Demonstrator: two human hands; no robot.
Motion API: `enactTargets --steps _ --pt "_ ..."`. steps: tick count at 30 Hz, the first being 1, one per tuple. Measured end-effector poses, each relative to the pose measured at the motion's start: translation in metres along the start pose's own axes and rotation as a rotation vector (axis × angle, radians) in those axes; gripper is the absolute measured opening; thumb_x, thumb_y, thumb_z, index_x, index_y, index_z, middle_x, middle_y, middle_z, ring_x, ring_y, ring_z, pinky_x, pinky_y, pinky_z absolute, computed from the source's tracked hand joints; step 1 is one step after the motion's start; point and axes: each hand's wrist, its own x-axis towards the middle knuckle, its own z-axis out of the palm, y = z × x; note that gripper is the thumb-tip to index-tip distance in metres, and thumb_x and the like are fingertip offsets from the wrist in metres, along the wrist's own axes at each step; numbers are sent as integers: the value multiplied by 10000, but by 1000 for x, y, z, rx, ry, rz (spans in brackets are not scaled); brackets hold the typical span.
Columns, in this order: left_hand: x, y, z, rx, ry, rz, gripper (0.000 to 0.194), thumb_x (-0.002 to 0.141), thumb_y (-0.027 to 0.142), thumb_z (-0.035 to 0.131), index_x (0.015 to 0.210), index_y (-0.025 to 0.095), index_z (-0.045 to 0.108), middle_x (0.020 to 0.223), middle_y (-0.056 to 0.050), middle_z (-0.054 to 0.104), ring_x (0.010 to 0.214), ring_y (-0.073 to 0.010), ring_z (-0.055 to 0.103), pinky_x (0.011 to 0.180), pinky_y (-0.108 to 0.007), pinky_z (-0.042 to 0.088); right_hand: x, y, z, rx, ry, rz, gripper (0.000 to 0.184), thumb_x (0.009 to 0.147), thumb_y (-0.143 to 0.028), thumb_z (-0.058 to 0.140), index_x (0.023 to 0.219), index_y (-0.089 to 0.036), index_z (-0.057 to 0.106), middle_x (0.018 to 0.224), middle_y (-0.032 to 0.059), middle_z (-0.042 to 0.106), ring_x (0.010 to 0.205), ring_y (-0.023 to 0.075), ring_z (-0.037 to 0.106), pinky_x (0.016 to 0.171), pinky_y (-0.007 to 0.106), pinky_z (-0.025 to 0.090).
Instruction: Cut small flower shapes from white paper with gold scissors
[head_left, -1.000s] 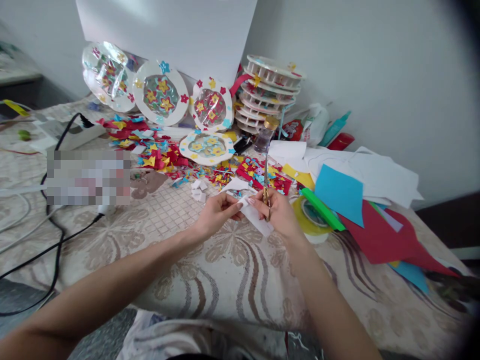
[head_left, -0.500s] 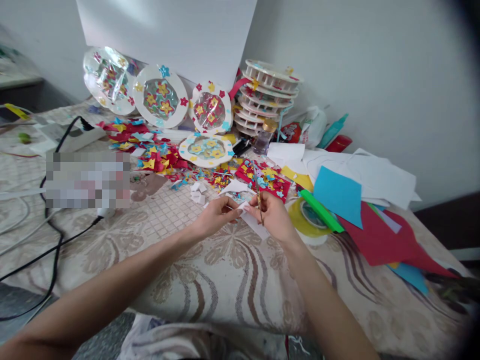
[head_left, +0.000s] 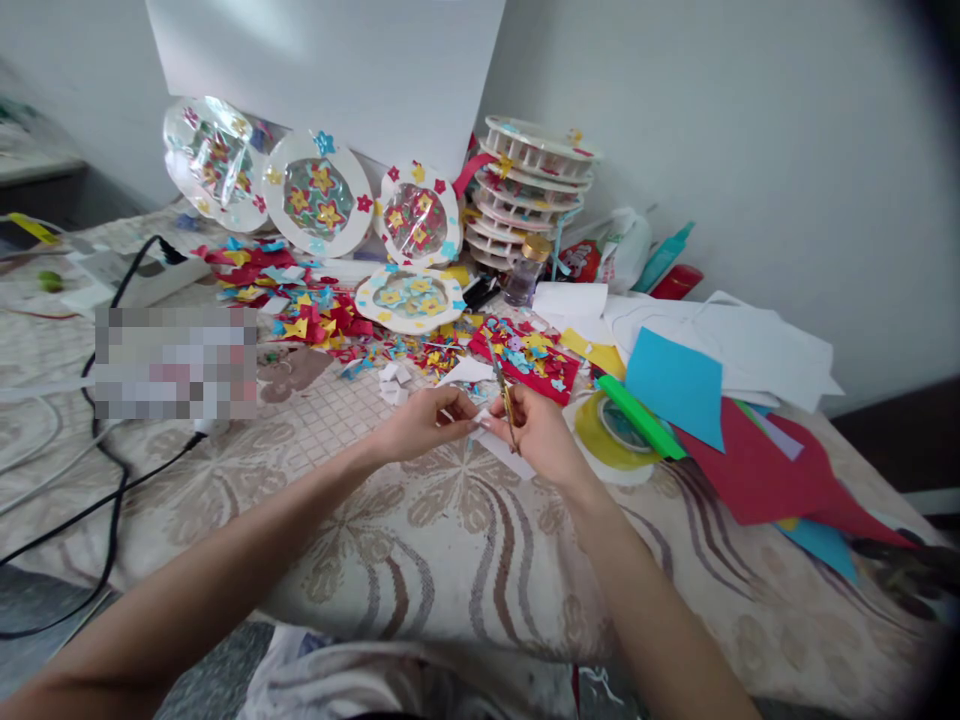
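My left hand [head_left: 424,425] is closed, its thumb and fingertips pinching a small piece of white paper [head_left: 506,456]. Close against it, my right hand [head_left: 541,437] grips the same paper between thumb and fingers. That hand also carries slim scissors [head_left: 508,404] with gold-coloured handles, the blades pointing up and away. Part of the paper is hidden by the fingers. Just beyond the hands lie another white paper scrap [head_left: 466,371] and a red sheet [head_left: 553,384] strewn with tiny coloured cut-outs. Small white foam-like blocks [head_left: 393,383] sit left of them.
Yellow tape [head_left: 600,440] lies right of my hands beneath a bright green strip [head_left: 641,417]. Blue [head_left: 675,385] and red sheets [head_left: 750,480] spread further right. Flower-decorated discs [head_left: 319,195] and a stacked white tier piece [head_left: 525,190] stand behind. Black cables [head_left: 112,500] run at left.
The view has shifted slightly. The scissors have tilted a little, their tips leaning more to the left. Both hands still hold the paper together.
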Motion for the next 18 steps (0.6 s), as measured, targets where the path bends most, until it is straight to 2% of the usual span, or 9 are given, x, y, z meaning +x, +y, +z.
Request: enactTargets --steps 4,6,9,11,14,18 --pt "1 0 -3 -68 -33 -27 190 749 323 664 811 145 679 760 -64 663 676 -143 588 608 -234 465 -2 -6 1 61 23 40 226 679 -342 711 782 -196 574 557 -51 543 423 88 441 422 222 362" --pt "2 -3 -5 -133 -9 -70 203 727 322 686 813 137 677 746 -56 658 662 -132 583 599 -227 454 -4 -12 0 146 83 25 244 712 -386 690 805 -192 576 631 -24 603 422 78 434 419 223 366" --pt "5 -9 -7 -262 95 -161 230 676 318 731 794 131 669 703 -28 638 619 -102 562 591 -216 446 -9 -20 -4 255 240 -61 232 768 -404 650 822 -192 574 763 15 665 434 64 430 420 216 373" --pt "7 -12 -7 -375 201 -212 258 641 331 760 762 126 658 694 -14 624 610 -89 558 608 -217 456 -13 -22 -6 266 286 -85 235 783 -412 645 784 -193 560 685 2 647 427 68 438 415 213 370" --pt "9 -13 -6 -570 334 -268 302 599 346 792 720 117 637 690 -4 607 612 -79 558 620 -211 464 -22 -19 0 258 223 -41 323 784 -467 637 671 -201 493 491 -44 524 389 79 440 386 209 348" --pt "9 -9 -6 -755 429 -278 325 566 332 817 697 113 616 672 -3 597 608 -69 555 608 -191 450 -30 -11 21 365 22 64 401 783 -580 576 679 -212 456 457 -76 430 347 75 395 352 207 318"
